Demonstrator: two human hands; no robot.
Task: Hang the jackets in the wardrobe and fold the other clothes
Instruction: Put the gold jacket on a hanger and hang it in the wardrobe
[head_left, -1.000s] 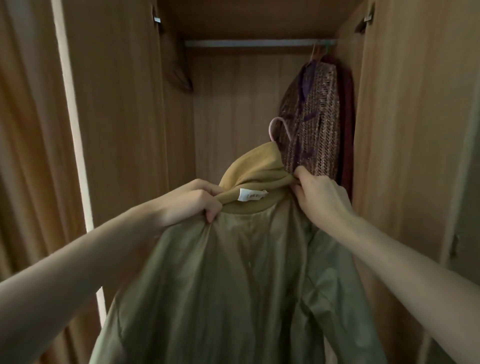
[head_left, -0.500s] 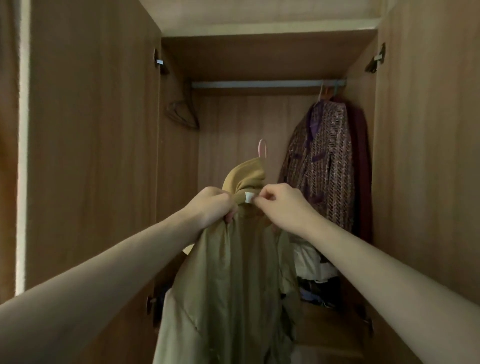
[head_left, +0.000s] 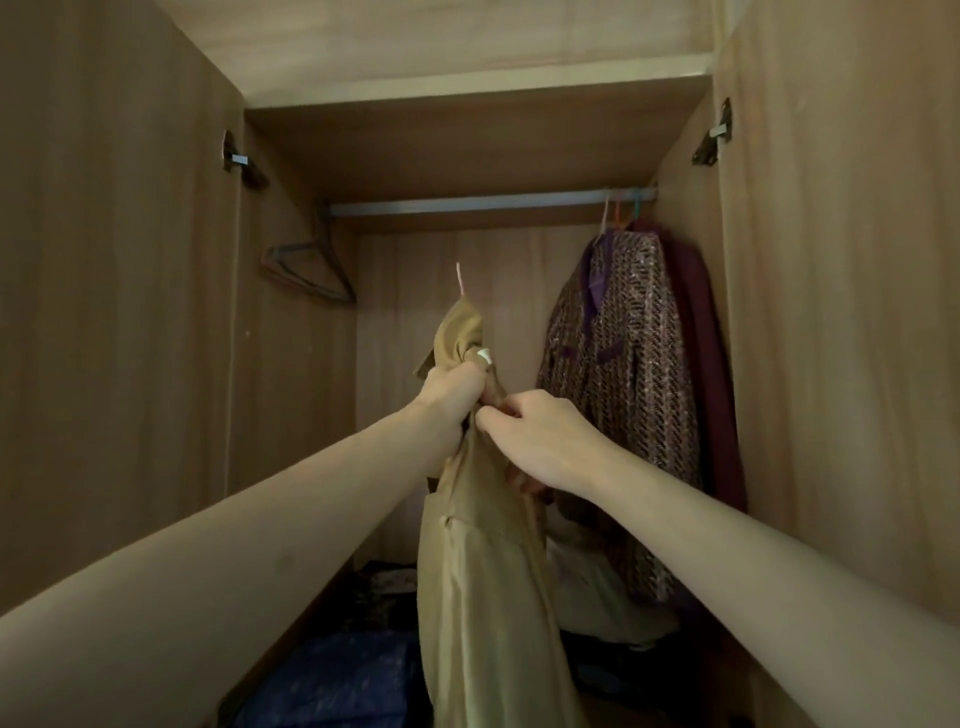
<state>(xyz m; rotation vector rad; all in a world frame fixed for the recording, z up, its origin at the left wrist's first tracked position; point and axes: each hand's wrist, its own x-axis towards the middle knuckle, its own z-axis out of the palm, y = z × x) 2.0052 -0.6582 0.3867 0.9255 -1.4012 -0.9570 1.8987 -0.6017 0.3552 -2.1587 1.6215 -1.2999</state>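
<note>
An olive-tan jacket (head_left: 483, 571) on a pink hanger hangs edge-on in front of me inside the open wardrobe. The hanger's hook (head_left: 460, 278) pokes up above the mustard collar, well below the metal rail (head_left: 467, 204). My left hand (head_left: 453, 391) grips the jacket at the neck, just under the white label. My right hand (head_left: 535, 434) pinches the jacket's fabric right beside it. A patterned brown-purple jacket (head_left: 618, 374) hangs from the rail at the right, with a dark red garment (head_left: 701, 364) behind it.
Dark empty hangers (head_left: 306, 270) hang at the rail's left end. Both wardrobe doors stand open at my sides. Piled clothes lie on the wardrobe floor, among them a blue patterned fabric (head_left: 337, 680) and pale cloth (head_left: 597, 592).
The jacket has turned from facing me to edge-on and moved deeper into the wardrobe. My hands came together at its neck. The view tilted up, showing the rail and top.
</note>
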